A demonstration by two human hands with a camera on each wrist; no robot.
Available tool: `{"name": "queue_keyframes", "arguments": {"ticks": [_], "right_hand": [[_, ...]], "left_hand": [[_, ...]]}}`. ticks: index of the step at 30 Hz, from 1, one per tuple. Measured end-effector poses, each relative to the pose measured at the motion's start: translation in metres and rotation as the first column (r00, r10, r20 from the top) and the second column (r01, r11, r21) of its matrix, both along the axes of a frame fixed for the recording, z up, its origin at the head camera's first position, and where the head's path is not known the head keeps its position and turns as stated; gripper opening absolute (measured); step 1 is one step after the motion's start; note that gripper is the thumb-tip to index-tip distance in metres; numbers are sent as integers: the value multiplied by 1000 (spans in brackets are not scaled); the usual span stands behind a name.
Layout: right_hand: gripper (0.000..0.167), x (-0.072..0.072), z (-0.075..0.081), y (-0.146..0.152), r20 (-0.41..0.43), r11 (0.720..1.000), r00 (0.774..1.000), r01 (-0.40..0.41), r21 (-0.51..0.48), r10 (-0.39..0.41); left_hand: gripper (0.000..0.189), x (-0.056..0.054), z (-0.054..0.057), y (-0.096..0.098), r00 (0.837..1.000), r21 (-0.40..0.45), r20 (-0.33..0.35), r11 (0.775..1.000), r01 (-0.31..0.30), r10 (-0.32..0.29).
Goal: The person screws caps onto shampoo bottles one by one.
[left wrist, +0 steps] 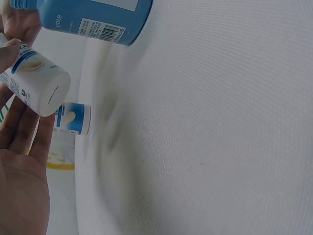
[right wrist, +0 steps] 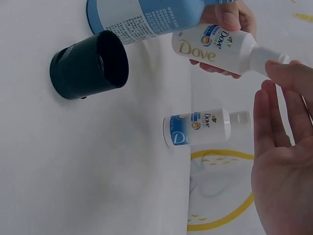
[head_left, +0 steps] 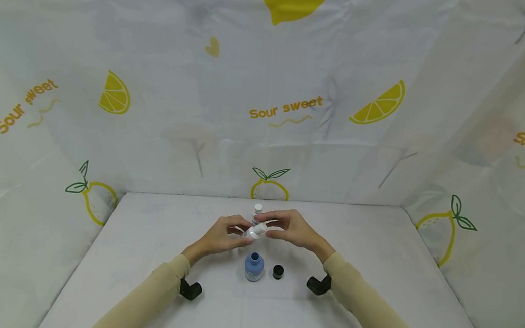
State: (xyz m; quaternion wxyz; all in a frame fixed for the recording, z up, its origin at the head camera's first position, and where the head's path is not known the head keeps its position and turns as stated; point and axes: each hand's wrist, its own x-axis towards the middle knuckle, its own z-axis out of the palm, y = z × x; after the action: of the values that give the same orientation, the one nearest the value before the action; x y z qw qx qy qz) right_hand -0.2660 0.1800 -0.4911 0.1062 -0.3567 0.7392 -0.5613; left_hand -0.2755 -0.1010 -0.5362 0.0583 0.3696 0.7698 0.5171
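the left hand [head_left: 218,236] grips the bottle [right wrist: 212,48], whose long axis leans toward the right hand [head_left: 293,230], released beside the cap [right wrist: 260,58].

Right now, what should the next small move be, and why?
Probably a gentle try at turning the white cap with the right hand: the cap is on, that hand is right at it, and the left hand holds the tilted Dove bottle. The blue bottle stands open, the black cap beside it.
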Motion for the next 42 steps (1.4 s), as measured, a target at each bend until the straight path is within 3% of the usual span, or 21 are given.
{"name": "queue_keyframes", "arguments": {"ticks": [10, 14, 28, 42], "right_hand": [[38, -3, 3, 0, 83, 999, 996, -27, -25, 29], [39, -3, 2, -1, 58, 999, 998, -28, -19, 29], [36, 0, 3, -7, -33, 998, 998, 52, 31, -51], [30, 4, -1, -12, -15, 978, 982, 189, 87, -188]], "left_hand": [[33, 1, 2, 1, 1000, 10, 20, 1000, 19, -19], [33, 0, 1, 1, 1000, 6, 21, 1000, 13, -13], [31, -1, -1, -1, 1000, -1, 18, 1000, -5, 5], [32, 0, -1, 2, 999, 15, 35, 1000, -2, 1]]}}
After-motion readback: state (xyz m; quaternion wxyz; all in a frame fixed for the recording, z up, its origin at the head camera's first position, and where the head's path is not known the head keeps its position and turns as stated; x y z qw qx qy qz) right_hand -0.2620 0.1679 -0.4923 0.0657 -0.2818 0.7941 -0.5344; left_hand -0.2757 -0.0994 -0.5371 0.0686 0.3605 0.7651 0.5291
